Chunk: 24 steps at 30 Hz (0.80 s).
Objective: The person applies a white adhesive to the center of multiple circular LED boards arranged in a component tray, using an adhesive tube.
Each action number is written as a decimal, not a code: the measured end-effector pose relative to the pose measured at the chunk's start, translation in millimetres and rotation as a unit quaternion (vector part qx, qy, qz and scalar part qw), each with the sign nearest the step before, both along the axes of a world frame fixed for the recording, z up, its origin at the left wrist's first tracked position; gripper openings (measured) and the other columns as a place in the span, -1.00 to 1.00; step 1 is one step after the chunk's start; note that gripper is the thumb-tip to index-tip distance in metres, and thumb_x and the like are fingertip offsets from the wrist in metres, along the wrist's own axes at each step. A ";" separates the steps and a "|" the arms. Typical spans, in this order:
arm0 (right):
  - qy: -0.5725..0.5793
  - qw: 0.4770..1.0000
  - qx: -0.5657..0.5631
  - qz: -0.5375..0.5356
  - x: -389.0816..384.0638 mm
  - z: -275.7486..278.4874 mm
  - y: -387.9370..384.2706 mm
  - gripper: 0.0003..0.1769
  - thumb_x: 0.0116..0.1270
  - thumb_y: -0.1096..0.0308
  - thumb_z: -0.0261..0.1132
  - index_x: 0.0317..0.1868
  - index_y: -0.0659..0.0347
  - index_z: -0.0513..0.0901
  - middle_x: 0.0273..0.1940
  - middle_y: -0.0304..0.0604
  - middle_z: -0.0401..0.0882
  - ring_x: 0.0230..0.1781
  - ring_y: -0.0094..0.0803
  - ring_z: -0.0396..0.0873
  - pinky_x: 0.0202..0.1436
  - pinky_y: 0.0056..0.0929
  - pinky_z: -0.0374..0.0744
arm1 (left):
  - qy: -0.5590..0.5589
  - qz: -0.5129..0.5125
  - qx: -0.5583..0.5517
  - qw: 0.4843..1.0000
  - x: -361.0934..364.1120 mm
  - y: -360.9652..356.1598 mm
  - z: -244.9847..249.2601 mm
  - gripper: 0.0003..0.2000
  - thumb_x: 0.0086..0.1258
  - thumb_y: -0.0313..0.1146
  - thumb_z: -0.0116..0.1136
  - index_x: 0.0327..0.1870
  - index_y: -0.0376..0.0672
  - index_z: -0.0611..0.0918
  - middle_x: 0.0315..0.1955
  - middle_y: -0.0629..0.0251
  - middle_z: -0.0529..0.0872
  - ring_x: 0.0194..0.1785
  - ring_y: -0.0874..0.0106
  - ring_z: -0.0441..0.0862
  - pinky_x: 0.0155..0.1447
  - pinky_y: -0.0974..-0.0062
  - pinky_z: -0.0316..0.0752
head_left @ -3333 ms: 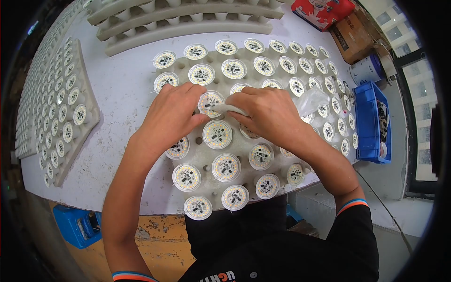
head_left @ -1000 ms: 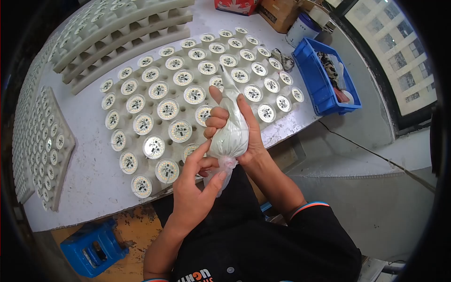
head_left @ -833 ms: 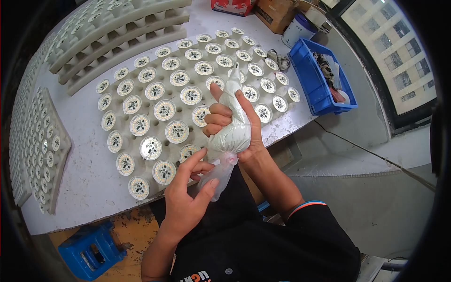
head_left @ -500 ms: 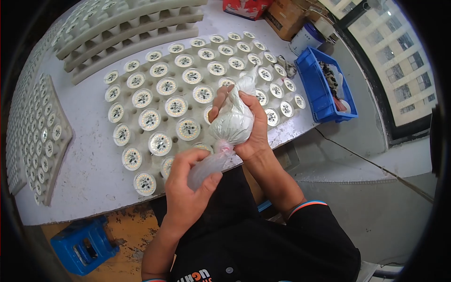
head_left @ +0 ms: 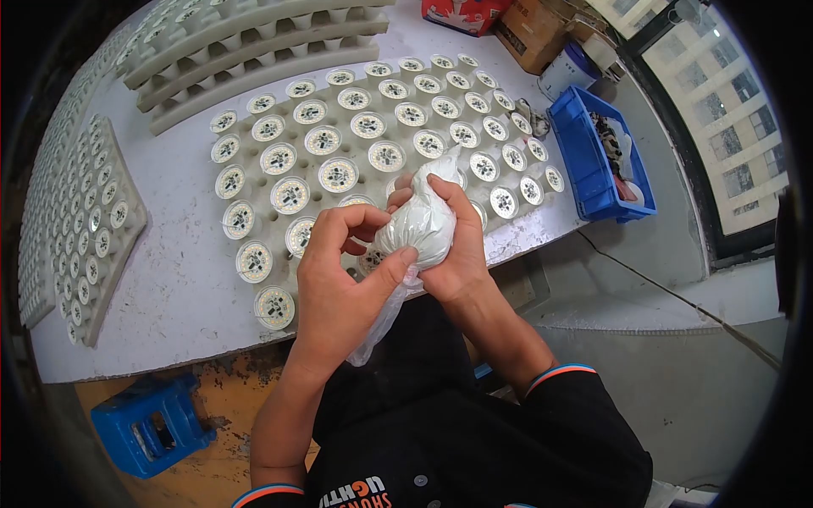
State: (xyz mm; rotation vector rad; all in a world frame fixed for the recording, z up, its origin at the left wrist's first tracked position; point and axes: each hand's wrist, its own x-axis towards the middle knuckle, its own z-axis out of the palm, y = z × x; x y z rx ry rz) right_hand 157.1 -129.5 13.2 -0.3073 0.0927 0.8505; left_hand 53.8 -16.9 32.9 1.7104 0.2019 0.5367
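Observation:
A knotted clear plastic bag of white paste (head_left: pixel 419 224) is held in front of me, its narrow tip pointing up and away. My right hand (head_left: pixel 461 241) wraps round its right side, with the thumb along the top. My left hand (head_left: pixel 343 271) has its thumb pressed on the lower part of the bag, while its curled fingers lie against the left side. The loose tail of the bag (head_left: pixel 378 330) hangs below my left thumb. Under both hands is a pale foam tray (head_left: pixel 326 199) with rows of round LED lamp cups (head_left: pixel 339 174), partly hidden by my hands.
Several stacked foam trays (head_left: pixel 254 46) stand at the back left, and another full tray (head_left: pixel 93 229) lies at the left. At the right are a blue bin (head_left: pixel 584 161) with cloths and a white tub (head_left: pixel 566 72). A blue stool (head_left: pixel 152 427) is below the table.
My left hand has moved from the bag's loose tail up to its filled body. The tail now hangs free. The view has shifted slightly.

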 end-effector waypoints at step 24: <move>0.015 0.998 -0.036 -0.051 7.5 -7.4 -10.6 -0.73 0.39 0.22 0.23 -0.08 0.26 0.53 -0.25 -0.17 0.58 -0.19 -0.39 0.61 -0.09 -0.35 0.62 | 0.058 -0.032 -0.063 0.996 11.7 -10.8 1.1 -0.73 0.24 -0.52 0.27 -0.04 -0.27 0.57 -0.14 0.27 0.65 -0.06 0.45 0.61 -0.01 0.46 0.51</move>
